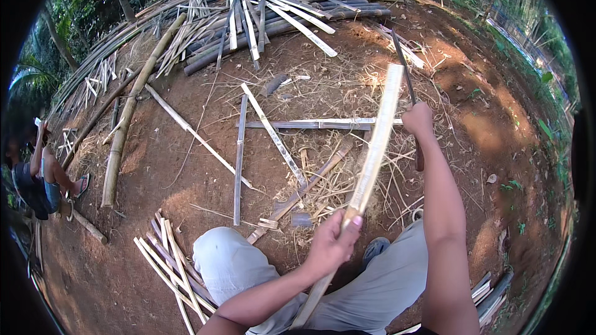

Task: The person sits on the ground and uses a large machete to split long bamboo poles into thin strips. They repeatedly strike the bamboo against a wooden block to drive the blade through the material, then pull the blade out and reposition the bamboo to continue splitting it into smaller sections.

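My left hand (pixel 333 245) is closed round the lower part of a split bamboo strip (pixel 377 142), its pale inner face turned up. The strip slants from near my lap up and away to the right. In my right hand (pixel 418 118) is a long knife (pixel 405 65), dark and narrow. Its blade points away from me beside the strip's far end, and the handle end shows below my fist. I cannot tell whether blade and strip touch. Under the strip, curly bamboo shavings (pixel 338 192) lie on the ground among several split pieces, one a brown length (pixel 320 180).
A large heap of bamboo poles and split strips (pixel 248 18) spreads across the far side. A thick pole (pixel 127 124) lies at left, near a seated person (pixel 40 180). Split strips (pixel 174 267) lie by my left knee, more (pixel 490 294) at lower right.
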{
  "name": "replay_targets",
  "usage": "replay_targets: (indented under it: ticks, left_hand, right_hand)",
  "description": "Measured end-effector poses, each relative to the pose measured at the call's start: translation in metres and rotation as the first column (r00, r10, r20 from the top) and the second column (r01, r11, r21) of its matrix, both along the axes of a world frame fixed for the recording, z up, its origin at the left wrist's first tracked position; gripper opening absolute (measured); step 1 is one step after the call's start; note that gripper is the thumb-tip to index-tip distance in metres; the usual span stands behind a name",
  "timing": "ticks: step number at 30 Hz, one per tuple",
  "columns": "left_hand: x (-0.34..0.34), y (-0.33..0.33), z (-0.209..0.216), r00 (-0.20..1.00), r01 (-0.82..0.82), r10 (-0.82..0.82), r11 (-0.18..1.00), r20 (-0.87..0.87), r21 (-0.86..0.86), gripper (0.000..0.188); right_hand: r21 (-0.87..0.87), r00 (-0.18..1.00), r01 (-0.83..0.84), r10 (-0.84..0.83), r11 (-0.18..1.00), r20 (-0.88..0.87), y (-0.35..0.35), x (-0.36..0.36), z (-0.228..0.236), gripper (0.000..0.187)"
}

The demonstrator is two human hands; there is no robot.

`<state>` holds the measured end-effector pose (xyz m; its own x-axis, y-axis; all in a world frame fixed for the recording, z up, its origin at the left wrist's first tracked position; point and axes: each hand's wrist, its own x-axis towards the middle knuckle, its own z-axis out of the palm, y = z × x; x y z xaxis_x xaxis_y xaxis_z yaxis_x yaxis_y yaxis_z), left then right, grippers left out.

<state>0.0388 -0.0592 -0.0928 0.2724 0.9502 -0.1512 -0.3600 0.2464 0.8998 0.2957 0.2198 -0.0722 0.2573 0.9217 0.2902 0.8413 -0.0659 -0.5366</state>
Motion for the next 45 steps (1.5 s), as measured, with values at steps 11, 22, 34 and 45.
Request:
replay_targets:
  ticks: [11,22,34,45]
  left_hand:
    - [-0.048,0.047,0.004,0.896,0.217,-0.115,0.956,0.429,-0.197,0.048]
    - [-0.034,0.035,0.011,0.820,0.400,-0.250,0.894,0.514,-0.203,0.060]
    - [-0.030,0.029,0.005,0.533,0.616,-0.370,0.786,0.761,-0.049,0.072]
    - [-0.026,0.029,0.007,0.511,0.633,-0.378,0.773,0.772,-0.040,0.072]
  right_hand:
    - [0.002,0.668,-0.364,0.262,0.932,-0.696,-0.068,-0.079,0.051,0.035]
    - [0.192,0.747,-0.390,0.432,0.900,-0.505,-0.105,-0.128,0.071,0.043]
    - [0.402,-0.249,-0.734,0.333,0.548,-0.909,-0.085,-0.114,0.077,0.039]
    - [0.345,-0.173,-0.740,0.332,0.577,-0.927,-0.076,-0.113,0.063,0.019]
